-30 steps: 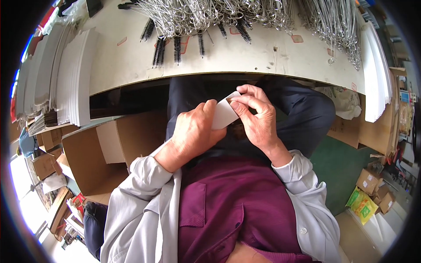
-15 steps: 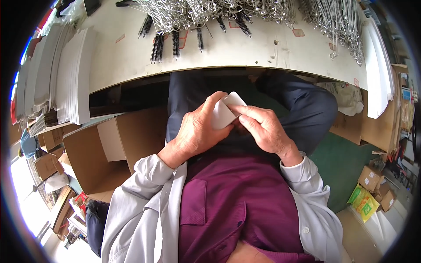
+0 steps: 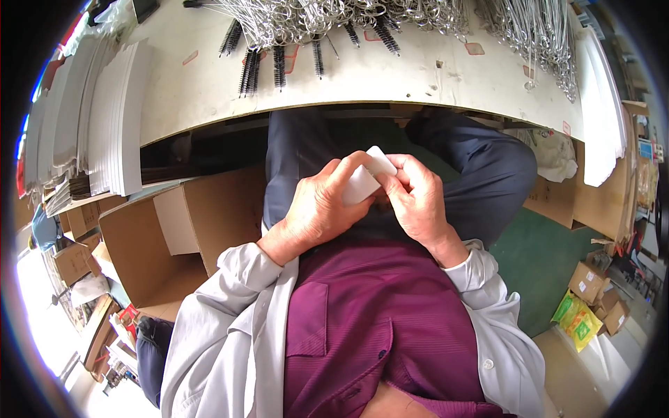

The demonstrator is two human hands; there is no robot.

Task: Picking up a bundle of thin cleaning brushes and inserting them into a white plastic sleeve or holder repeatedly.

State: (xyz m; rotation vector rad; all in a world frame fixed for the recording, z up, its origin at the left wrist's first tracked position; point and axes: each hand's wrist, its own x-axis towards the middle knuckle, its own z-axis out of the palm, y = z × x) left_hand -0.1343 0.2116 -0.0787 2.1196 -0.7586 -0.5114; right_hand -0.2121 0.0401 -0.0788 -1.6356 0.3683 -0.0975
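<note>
A maroon shirt [image 3: 383, 292] under an open pale grey jacket [image 3: 219, 310] comes closest, on the near side of the table [image 3: 383, 80]. Both bare hands are out in front of it, short of the table's front edge and clear of the tabletop. The left hand [image 3: 319, 205] is wrapped around a small white carton [image 3: 360, 187], its thumb lying along the side nearer the body and its fingers over the other. The right hand [image 3: 419, 200] has a narrow grip — thumb and bent fingers closed on the carton's right-hand end, where a white flap [image 3: 380, 162] stands up. The fingers cover most of that end, so what the carton may contain cannot fairly be told.

Dark trousers [image 3: 491, 164] show beyond the hands, the legs running in under the table. A large open cardboard box [image 3: 226, 216] stands before the table's left part, and green floor [image 3: 536, 268] shows before its right part.

On the table itself, white card sheets [image 3: 129, 118] are stacked upright at the left end, with more white sheets [image 3: 599, 104] at the right end. Farther off, toward the table's back, lies a heap of wire-handled brushes [image 3: 327, 21] — black bristles [image 3: 249, 73] pointing toward the front edge — and right of the table's middle hangs a bundle of looped wires [image 3: 540, 42].
</note>
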